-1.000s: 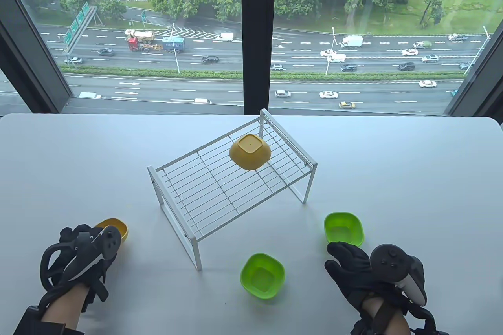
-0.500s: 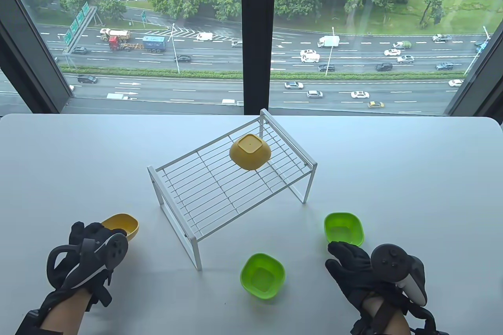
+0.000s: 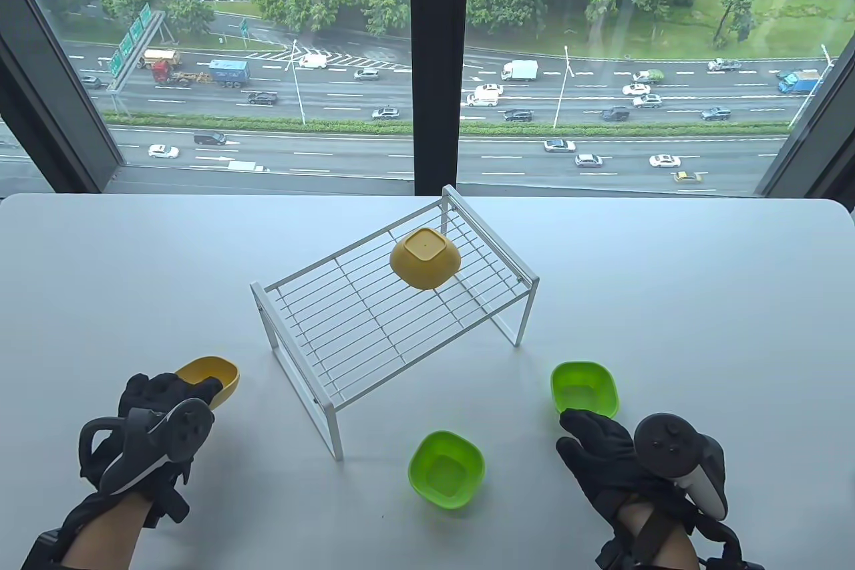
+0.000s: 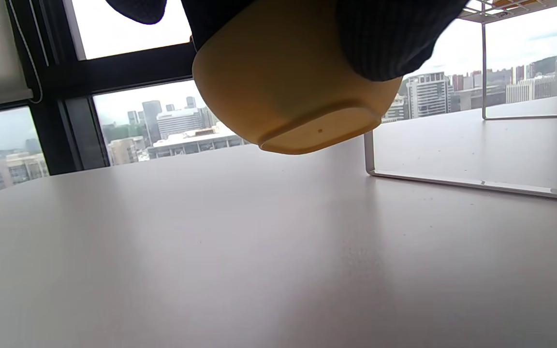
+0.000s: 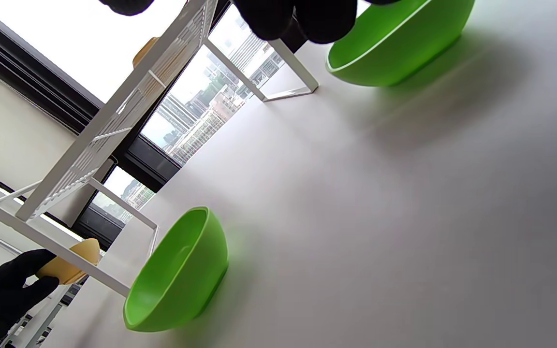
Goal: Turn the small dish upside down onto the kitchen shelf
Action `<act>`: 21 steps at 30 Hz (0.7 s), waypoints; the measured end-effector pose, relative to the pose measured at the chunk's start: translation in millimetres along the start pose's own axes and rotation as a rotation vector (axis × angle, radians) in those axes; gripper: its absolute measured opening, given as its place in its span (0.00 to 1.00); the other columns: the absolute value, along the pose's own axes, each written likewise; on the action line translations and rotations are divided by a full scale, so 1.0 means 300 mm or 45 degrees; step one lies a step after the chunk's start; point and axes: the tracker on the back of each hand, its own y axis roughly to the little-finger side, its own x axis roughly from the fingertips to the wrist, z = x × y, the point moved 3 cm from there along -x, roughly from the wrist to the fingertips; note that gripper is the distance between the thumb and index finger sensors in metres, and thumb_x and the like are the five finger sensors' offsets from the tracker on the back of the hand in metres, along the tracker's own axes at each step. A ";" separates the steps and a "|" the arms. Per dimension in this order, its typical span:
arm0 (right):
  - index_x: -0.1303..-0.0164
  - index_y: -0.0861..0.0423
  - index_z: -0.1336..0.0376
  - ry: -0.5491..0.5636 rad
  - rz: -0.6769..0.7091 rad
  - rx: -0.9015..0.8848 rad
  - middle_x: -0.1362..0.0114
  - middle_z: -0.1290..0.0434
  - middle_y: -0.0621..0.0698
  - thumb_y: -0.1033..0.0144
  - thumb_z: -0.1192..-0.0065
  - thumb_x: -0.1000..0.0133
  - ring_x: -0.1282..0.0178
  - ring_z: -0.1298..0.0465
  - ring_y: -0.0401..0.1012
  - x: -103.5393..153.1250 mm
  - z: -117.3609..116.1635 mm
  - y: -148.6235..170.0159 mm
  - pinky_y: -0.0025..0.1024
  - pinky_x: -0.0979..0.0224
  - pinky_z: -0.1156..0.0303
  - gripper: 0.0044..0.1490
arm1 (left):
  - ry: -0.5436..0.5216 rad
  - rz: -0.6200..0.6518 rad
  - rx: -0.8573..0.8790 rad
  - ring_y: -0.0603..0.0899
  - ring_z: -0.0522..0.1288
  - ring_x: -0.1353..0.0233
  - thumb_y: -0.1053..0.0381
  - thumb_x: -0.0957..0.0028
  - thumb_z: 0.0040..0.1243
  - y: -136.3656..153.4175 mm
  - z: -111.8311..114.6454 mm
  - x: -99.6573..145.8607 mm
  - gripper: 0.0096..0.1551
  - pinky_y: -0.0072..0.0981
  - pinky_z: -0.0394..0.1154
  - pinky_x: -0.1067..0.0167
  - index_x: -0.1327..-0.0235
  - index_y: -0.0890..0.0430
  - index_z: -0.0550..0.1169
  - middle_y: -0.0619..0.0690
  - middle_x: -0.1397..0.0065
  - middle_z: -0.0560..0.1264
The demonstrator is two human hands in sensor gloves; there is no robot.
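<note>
At table's left edge, step: left hand grips yellow dish, lifted clear of table
Right hand: fingers relaxed, holding nothing
Next: invert over shelf; likely beside upturned dish

From the table view, my left hand covers the near half of the yellow dish, so only its far rim shows beyond my fingers; how my thumb lies on it I cannot tell. In the left wrist view the top edge cuts off the dish's rim, and my fingers hide its upper wall. Nearer me than the white shelf, my right hand hides the near edge of the green dish, so I cannot tell whether my fingertips touch it. In the right wrist view that dish's far side runs off the top edge. Both my forearms are cut by the table view's bottom edge.
</note>
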 end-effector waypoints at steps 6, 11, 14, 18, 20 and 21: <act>0.20 0.55 0.49 -0.003 0.014 0.021 0.15 0.48 0.62 0.34 0.51 0.44 0.17 0.53 0.60 0.002 -0.003 -0.007 0.66 0.22 0.59 0.49 | -0.086 0.031 0.088 0.56 0.71 0.24 0.44 0.54 0.63 -0.003 -0.043 0.010 0.33 0.63 0.63 0.22 0.32 0.38 0.71 0.39 0.35 0.80; 0.20 0.55 0.48 0.021 0.034 0.006 0.15 0.48 0.62 0.34 0.51 0.44 0.17 0.53 0.61 0.011 0.006 -0.010 0.66 0.22 0.59 0.49 | -0.140 0.053 0.161 0.56 0.71 0.24 0.45 0.54 0.62 -0.006 -0.078 0.021 0.33 0.63 0.64 0.22 0.32 0.39 0.71 0.40 0.35 0.80; 0.20 0.55 0.48 0.030 0.057 0.007 0.15 0.47 0.62 0.34 0.51 0.44 0.17 0.53 0.61 0.018 0.010 -0.016 0.66 0.22 0.59 0.49 | -0.168 0.071 0.181 0.56 0.71 0.24 0.45 0.54 0.62 -0.011 -0.097 0.031 0.33 0.63 0.64 0.22 0.32 0.39 0.71 0.40 0.35 0.80; 0.21 0.55 0.48 0.037 0.073 0.030 0.15 0.47 0.62 0.34 0.51 0.44 0.17 0.52 0.60 0.020 0.011 -0.022 0.66 0.22 0.58 0.48 | -0.193 0.094 0.199 0.56 0.71 0.24 0.44 0.54 0.62 -0.018 -0.112 0.040 0.32 0.63 0.64 0.22 0.32 0.39 0.71 0.40 0.35 0.80; 0.21 0.55 0.48 0.023 0.065 0.028 0.15 0.47 0.62 0.34 0.51 0.44 0.17 0.52 0.60 0.017 0.009 -0.021 0.66 0.22 0.58 0.48 | -0.207 0.098 0.218 0.56 0.71 0.24 0.44 0.54 0.62 -0.018 -0.119 0.040 0.32 0.63 0.64 0.23 0.32 0.39 0.71 0.40 0.35 0.81; 0.20 0.55 0.48 0.019 0.064 0.026 0.15 0.47 0.62 0.34 0.51 0.44 0.17 0.53 0.60 0.017 0.009 -0.021 0.66 0.22 0.58 0.48 | -0.209 0.096 0.231 0.56 0.71 0.24 0.44 0.54 0.62 -0.016 -0.121 0.039 0.32 0.63 0.65 0.23 0.32 0.39 0.71 0.40 0.35 0.80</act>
